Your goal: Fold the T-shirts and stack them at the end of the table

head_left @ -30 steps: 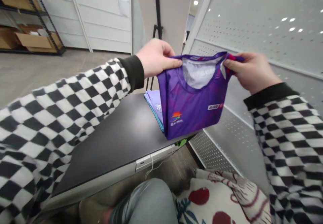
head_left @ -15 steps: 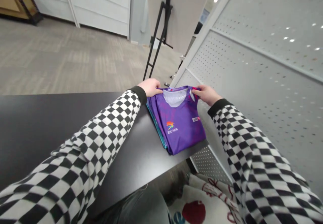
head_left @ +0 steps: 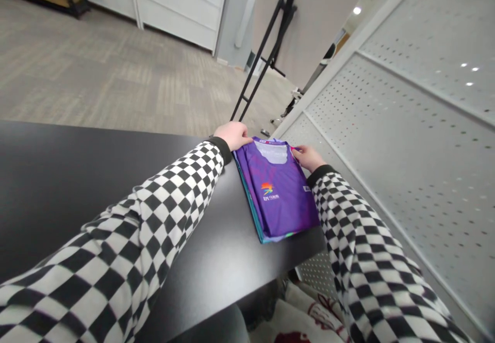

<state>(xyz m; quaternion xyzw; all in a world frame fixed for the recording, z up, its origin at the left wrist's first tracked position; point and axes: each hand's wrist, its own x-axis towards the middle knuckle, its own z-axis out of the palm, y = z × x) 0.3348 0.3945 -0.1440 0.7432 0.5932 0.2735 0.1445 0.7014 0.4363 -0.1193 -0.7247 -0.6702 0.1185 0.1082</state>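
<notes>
Purple folded jersey [head_left: 275, 191] lies near the right edge of the black table [head_left: 77, 188], atop a teal-edged garment [head_left: 251, 211]. Left hand [head_left: 233, 135] and right hand [head_left: 308, 157] touch its shoulders; whether the fingers [head_left: 245, 141] grasp or have released, I cannot tell.

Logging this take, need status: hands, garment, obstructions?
Left hand and right hand at the collar of the purple jersey. Jersey lying on a teal-edged folded garment, on the black table. Perforated white panel close on the right.
</notes>
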